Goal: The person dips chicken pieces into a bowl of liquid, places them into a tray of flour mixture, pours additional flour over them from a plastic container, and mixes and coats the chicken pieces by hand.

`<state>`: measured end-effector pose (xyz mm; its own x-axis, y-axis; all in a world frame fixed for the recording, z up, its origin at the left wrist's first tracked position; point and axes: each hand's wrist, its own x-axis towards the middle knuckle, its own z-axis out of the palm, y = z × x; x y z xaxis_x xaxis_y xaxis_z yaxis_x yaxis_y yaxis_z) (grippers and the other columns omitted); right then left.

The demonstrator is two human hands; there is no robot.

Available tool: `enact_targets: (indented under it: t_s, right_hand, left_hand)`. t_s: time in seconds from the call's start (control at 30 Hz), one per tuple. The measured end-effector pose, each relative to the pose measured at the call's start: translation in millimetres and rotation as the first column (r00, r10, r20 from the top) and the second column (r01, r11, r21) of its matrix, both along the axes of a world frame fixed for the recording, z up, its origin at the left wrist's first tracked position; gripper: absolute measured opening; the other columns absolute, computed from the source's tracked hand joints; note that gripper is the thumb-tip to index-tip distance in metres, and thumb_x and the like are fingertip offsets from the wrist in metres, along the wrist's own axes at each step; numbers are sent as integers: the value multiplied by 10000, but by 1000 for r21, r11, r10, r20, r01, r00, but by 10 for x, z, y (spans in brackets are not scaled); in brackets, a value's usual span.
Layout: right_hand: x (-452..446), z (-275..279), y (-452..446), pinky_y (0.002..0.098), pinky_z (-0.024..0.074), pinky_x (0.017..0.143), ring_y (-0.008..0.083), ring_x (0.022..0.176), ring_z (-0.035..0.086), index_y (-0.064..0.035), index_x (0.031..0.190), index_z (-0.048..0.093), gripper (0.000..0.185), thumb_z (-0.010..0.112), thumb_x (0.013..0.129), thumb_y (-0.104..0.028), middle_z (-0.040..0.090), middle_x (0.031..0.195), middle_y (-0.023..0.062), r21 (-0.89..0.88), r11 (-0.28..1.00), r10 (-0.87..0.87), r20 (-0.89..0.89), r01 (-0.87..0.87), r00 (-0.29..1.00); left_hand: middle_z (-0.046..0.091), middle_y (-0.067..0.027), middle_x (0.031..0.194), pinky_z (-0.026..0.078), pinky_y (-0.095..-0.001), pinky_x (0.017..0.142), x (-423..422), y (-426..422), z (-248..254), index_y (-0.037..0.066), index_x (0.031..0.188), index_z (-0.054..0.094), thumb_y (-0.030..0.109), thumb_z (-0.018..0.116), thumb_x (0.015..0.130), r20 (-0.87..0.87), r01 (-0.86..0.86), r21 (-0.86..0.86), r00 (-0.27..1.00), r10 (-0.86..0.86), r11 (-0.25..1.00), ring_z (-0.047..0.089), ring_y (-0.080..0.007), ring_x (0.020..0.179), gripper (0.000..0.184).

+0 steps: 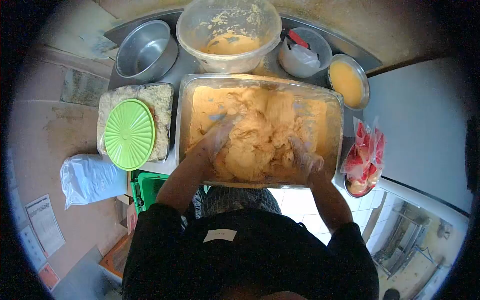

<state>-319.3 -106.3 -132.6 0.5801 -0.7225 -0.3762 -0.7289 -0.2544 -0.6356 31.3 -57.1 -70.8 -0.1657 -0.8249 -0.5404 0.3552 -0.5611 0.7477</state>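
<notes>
A rectangular metal tray (260, 80) holds orange-tan powder (205, 102). In its middle lies a lumpy heap of coated pieces (247, 145), thickly covered, so I cannot tell what they are. My left hand (223, 134) reaches into the heap's left side, its fingers buried in powder and pieces. Against the right side of the heap is my right hand (306, 157), dusted with the same coating. Its fingers are also mostly hidden and blurred. Both hands seem to wear thin clear gloves.
Behind the tray stand a large powdery tub (230, 62), a metal pot (145, 52), a plastic container with a red-handled tool (300, 57) and a bowl of orange liquid (347, 82). A green lid (130, 135) rests on a crumb-filled tray (162, 100). Bagged red items (365, 157) sit right.
</notes>
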Motion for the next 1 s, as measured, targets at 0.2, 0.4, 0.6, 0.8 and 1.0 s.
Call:
enact_targets:
  t_s: [0.2,0.4,0.6,0.8,1.0]
  right_hand:
    - [4,-22,-680,325,366,1112,239,1323,457,-31,1463,384,465,421,1046,-234,462,1456,130,693,698,-474,256,182,842]
    - [-264,604,-782,327,363,1116,238,1317,466,-30,1460,390,472,440,1039,-235,466,1454,131,281,892,-402,129,355,906]
    - [473,188,-297,330,360,1121,236,1310,475,-29,1458,397,479,459,1031,-237,470,1452,133,-184,910,-397,-120,373,910]
    - [566,-25,-367,332,357,1126,235,1303,485,-28,1455,403,486,478,1024,-239,475,1450,134,231,892,-416,88,388,905]
    - [-334,385,-582,334,354,1131,234,1296,494,-28,1452,410,493,497,1016,-240,479,1448,135,331,868,-412,65,370,909]
  left_hand:
    - [570,-130,1343,458,-343,1008,554,-23,-403,28,1418,464,453,404,1040,516,-1,-78,856,41,997,573,-211,1175,572]
    - [564,-122,1345,437,-321,1029,837,-38,-281,27,1406,477,444,414,1041,722,61,57,687,-83,997,547,-193,1207,557]
    - [559,-113,1348,415,-298,1051,512,-226,-222,27,1393,489,434,423,1042,559,87,54,823,-102,995,520,-174,1238,542]
    - [569,-144,1329,472,-344,1005,-61,-211,205,24,1391,482,424,437,1040,-349,-171,190,908,230,967,576,-210,1176,534]
    - [576,-119,1312,475,-352,977,380,-284,-170,20,1420,455,456,414,1040,186,-11,44,983,3,999,593,-212,1117,579]
